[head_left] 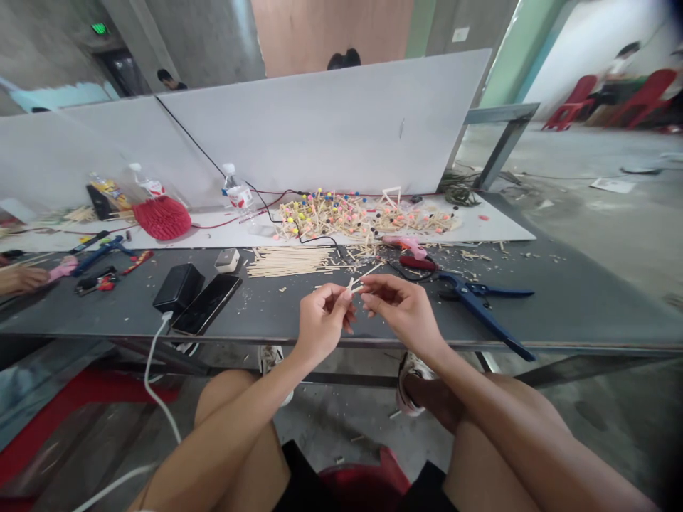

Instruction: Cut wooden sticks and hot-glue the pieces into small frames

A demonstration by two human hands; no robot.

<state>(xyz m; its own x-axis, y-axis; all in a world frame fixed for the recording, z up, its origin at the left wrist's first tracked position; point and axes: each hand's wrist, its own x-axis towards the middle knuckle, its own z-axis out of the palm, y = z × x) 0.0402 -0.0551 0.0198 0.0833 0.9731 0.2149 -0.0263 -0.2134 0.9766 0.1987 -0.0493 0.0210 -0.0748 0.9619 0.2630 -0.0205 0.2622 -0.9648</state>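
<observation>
My left hand (326, 313) is closed, pinching short pale wooden sticks (351, 284) above the table's front edge. Facing it, my right hand (401, 304) has thumb and fingers closed on the other end of the same small stick piece. The sticks meet at an angle between both hands; how they are joined is too small to tell. Just beyond lies a row of long wooden sticks (291, 261). A pink glue gun (408, 249) rests behind my right hand, and blue-handled pliers (480, 306) lie to its right.
At the back sits a heap of sticks with coloured balls (341, 215). Left are a phone (208, 304), a black power adapter (178, 286), a white cube (228, 260) and a bottle (235, 188). A co-worker's hand (24, 279) shows at far left. A white panel (320, 135) stands behind.
</observation>
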